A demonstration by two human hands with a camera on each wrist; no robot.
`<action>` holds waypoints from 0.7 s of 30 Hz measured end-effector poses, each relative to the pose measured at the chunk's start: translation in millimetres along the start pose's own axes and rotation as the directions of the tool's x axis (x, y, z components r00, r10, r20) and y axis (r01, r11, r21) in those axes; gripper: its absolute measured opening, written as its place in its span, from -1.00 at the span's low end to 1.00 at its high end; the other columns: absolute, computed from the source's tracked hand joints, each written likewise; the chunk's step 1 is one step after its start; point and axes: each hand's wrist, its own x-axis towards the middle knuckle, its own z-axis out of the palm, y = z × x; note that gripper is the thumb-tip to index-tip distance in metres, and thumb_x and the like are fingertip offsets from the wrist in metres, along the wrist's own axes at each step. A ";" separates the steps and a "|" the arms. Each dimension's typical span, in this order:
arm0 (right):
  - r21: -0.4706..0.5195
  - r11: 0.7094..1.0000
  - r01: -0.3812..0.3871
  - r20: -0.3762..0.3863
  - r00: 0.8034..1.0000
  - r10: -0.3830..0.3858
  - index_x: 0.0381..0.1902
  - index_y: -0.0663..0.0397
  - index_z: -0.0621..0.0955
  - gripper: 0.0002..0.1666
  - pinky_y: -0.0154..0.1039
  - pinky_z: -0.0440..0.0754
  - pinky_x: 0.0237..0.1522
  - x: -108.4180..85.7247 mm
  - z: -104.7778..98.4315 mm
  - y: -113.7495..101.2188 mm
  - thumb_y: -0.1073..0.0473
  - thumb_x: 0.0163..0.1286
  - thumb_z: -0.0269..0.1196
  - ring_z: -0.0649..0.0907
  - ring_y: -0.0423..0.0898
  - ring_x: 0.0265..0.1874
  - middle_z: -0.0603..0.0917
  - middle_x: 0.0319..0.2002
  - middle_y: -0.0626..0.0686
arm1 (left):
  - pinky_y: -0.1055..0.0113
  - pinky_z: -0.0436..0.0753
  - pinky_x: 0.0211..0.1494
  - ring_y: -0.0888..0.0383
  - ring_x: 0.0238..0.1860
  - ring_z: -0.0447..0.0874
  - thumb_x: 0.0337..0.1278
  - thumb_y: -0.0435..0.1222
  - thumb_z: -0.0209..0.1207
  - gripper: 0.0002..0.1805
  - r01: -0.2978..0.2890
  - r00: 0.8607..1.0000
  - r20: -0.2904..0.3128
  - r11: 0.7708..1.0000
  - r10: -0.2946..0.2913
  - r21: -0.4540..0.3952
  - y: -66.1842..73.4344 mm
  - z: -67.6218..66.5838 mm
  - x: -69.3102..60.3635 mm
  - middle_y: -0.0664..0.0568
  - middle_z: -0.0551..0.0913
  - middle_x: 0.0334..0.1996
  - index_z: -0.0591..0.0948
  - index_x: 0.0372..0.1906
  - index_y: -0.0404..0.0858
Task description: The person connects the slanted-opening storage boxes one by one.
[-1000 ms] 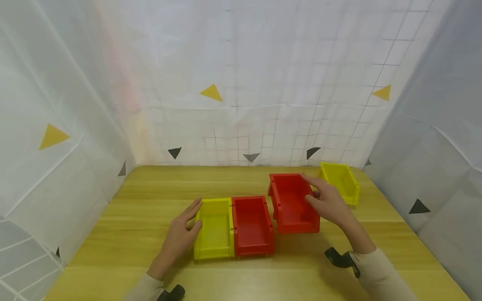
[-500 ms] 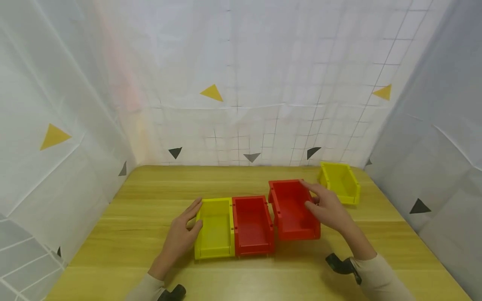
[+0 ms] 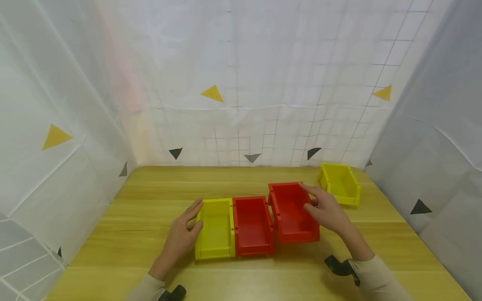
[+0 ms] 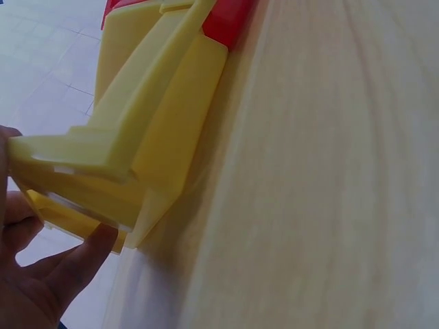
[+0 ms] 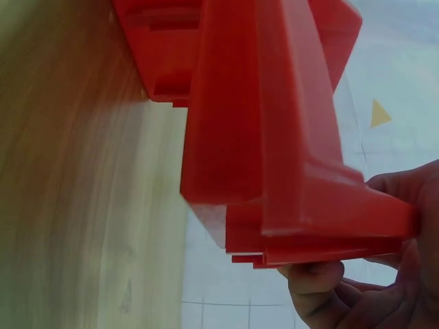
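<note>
A yellow storage bin [image 3: 215, 230] and a red storage bin [image 3: 253, 228] stand side by side on the table, their walls touching. My left hand [image 3: 180, 236] holds the yellow bin by its left wall; in the left wrist view, fingers [image 4: 86, 264] lie against that wall and its rim. My right hand [image 3: 326, 207] grips a second red bin [image 3: 293, 211] by its right wall, thumb inside. This bin is held above the table, slightly tilted, its left side close against the standing red bin. The right wrist view shows the held bin [image 5: 274, 151] raised off the wood, fingers under its rim.
Another yellow bin [image 3: 340, 184] stands at the back right of the wooden table [image 3: 150, 188], behind my right hand. White sheets [image 3: 263, 83] with triangular marks enclose the table at the back and both sides.
My right hand has brought the second red bin lower and nearer to me, beside the standing red bin. The left hand and the two joined bins have stayed in place.
</note>
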 end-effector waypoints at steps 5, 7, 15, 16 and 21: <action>-0.013 1.000 0.019 0.001 1.000 -0.019 0.52 0.29 0.40 -0.25 -0.13 0.76 -0.23 2.4 1.4 1.9 0.53 0.38 0.22 0.75 0.09 -0.24 0.50 0.32 0.43 | 0.05 0.67 0.08 -0.15 0.41 0.41 0.41 -0.50 0.18 -0.40 0.011 1.000 0.001 1.000 -0.011 0.002 0.2 -0.2 0.0 -0.05 0.31 0.55 0.41 0.51 -0.37; -0.011 1.000 0.018 0.004 1.000 -0.018 0.52 0.29 0.40 -0.26 -0.17 0.75 -0.26 2.8 1.8 2.7 0.54 0.38 0.22 0.75 0.05 -0.27 0.49 0.32 0.44 | 0.05 0.67 0.08 -0.14 0.42 0.41 0.42 -0.50 0.17 -0.40 0.013 1.000 0.002 1.000 -0.013 0.000 0.4 -0.1 0.2 -0.03 0.31 0.55 0.41 0.51 -0.36; -0.014 0.999 -0.029 0.019 0.999 0.030 0.53 0.27 0.39 -0.24 -0.17 0.76 -0.28 1.3 3.2 2.7 0.50 0.38 0.26 0.75 0.05 -0.25 0.48 0.35 0.41 | 0.05 0.67 0.09 -0.12 0.43 0.40 0.41 -0.49 0.17 -0.40 0.005 1.000 0.002 1.000 -0.006 0.005 -1.0 0.0 1.1 0.08 0.30 0.55 0.41 0.51 -0.36; -0.020 0.999 -0.030 0.021 0.999 0.031 0.53 0.27 0.39 -0.23 -0.18 0.76 -0.29 1.4 3.5 2.9 0.49 0.38 0.27 0.74 0.04 -0.27 0.48 0.35 0.41 | 0.04 0.67 0.09 -0.12 0.43 0.40 0.41 -0.49 0.17 -0.40 0.007 1.000 0.001 1.000 -0.007 0.004 -0.9 -0.2 0.9 0.09 0.30 0.55 0.41 0.51 -0.36; -0.044 0.998 -0.041 0.035 0.999 0.042 0.53 0.25 0.40 -0.22 -0.24 0.69 -0.43 1.8 5.2 5.0 0.48 0.36 0.29 0.64 -0.07 -0.43 0.54 0.29 0.36 | 0.03 0.67 0.09 -0.13 0.43 0.39 0.42 -0.49 0.16 -0.40 0.010 1.000 0.003 1.000 -0.010 0.001 -1.1 -0.5 0.1 0.01 0.30 0.55 0.41 0.51 -0.37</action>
